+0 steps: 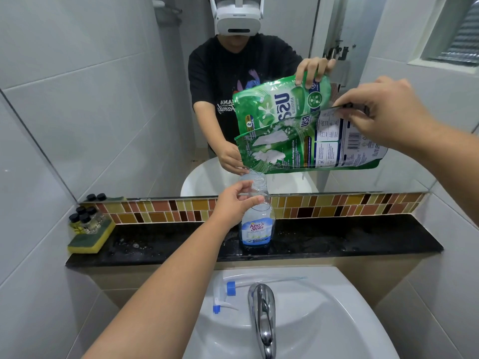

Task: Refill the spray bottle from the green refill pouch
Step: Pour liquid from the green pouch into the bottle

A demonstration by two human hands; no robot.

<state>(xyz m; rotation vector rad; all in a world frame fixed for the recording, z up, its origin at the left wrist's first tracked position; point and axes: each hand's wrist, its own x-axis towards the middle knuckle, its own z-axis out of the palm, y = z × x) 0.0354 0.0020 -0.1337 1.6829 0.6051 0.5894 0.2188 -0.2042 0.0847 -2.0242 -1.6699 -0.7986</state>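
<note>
A clear spray bottle (258,229) with a blue label stands uncapped on the black stone ledge (337,242). My left hand (233,202) grips its neck. My right hand (383,115) holds the green refill pouch (311,143) by its upper right corner, tilted sideways with its lower left corner just above the bottle's mouth. A little blue liquid sits at the bottle's bottom. The white and blue spray head (225,294) with its tube lies on the sink rim beside the tap.
A chrome tap (261,312) stands over the white sink (324,320). A yellow-green sponge (89,238) with several small black-capped bottles (84,220) sits at the ledge's left end. A mirror (103,99) behind the ledge reflects me and the pouch.
</note>
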